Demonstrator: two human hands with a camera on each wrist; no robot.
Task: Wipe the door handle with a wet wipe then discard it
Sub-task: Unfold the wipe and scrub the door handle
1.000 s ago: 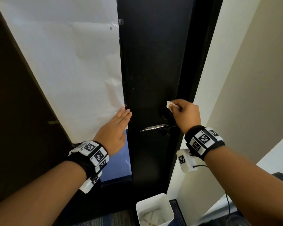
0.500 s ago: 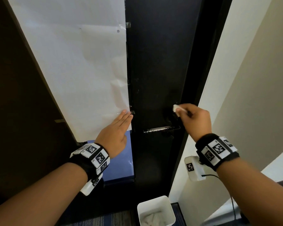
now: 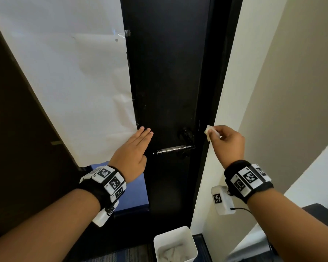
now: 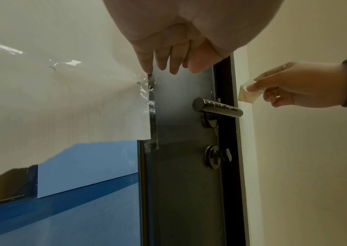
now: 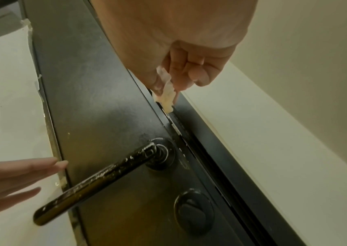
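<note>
Right hand (image 3: 228, 143): pinching folded wet wipe (image 3: 209, 132), off the door's latch edge, above the door handle (image 3: 173, 149); left hand (image 3: 132, 151): fingers straight, flat against door (image 3: 169, 82); white bin (image 3: 175, 244) on floor at door's foot (crumpled wipes inside)

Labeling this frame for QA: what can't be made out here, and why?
- White bin: head view, bottom cut by the frame edge; its contents are a pale blur.
- Wet wipe: mostly covered by the right hand; its wetness and dirt can't be judged.
- Left hand: head view shows only its back; palm contact with the door is hidden.
- Door handle: specks too blurred to identify.
</note>
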